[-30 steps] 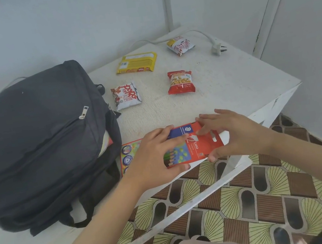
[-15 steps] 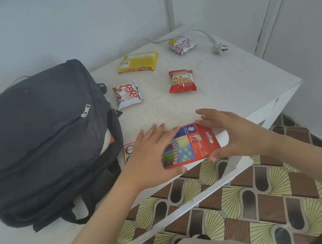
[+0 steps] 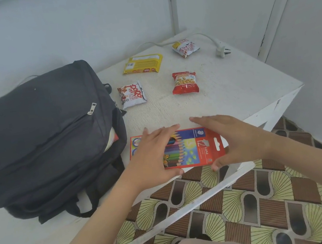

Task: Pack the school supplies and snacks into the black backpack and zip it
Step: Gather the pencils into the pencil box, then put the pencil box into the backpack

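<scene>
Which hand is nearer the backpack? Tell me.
Left. The left hand lies on the pencil box on the side toward the backpack; the right hand is at the box's far end.

Black backpack (image 3: 38, 141) lies partly unzipped beside flat red pencil box (image 3: 193, 148); 4 snack packets (image 3: 184, 83) behind.

Both bare forearms reach forward from the lower edge of the view and angle in toward each other. The left hand (image 3: 153, 156) lies palm down, its fingers together and stretched forward, its thumb tucked under at the near side. The right hand (image 3: 236, 137) is spread wide, palm turned left and down, its fingers extended forward and leftward while the thumb points back toward the body, the wrist slightly bent.
</scene>
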Demonstrator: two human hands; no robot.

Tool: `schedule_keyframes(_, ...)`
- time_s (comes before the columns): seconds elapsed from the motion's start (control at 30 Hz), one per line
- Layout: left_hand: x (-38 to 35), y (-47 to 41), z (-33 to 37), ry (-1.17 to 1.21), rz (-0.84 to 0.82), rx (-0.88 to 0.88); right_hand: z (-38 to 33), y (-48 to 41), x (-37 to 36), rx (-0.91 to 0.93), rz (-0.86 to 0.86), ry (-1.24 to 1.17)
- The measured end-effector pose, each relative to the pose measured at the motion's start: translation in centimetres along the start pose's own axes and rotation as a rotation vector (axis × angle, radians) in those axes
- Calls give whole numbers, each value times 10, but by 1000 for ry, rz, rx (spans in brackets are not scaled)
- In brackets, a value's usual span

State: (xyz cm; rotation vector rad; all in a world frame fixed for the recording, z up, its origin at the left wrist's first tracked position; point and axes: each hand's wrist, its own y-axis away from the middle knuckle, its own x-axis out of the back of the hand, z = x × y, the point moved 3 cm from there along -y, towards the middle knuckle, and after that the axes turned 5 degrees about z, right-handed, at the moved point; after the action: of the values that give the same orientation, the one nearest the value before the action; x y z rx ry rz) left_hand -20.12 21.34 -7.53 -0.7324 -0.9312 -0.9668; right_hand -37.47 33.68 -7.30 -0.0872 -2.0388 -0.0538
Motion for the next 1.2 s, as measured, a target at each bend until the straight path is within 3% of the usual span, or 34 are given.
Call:
schedule_keyframes(0.23, 6, -13, -7, -125, -73, 79, -4, 0, -3, 17, 185, 105)
schedule_keyframes(0.4, 11, -6, -12, -97, -63, 110, -18, 5, -22, -132, 307, 164)
schedule_keyframes(0.73, 38, 48, -30, -17, 323, 71, -60, -8, -61, -391, 609, 209)
schedule_keyframes(0.9, 53, 88, -54, -1, 402, 173, -76, -20, -73, -496, 648, 210)
schedule_keyframes(1.2, 140, 84, -105, -317, 439, -31, -94, -30, -84, -603, 623, 194)
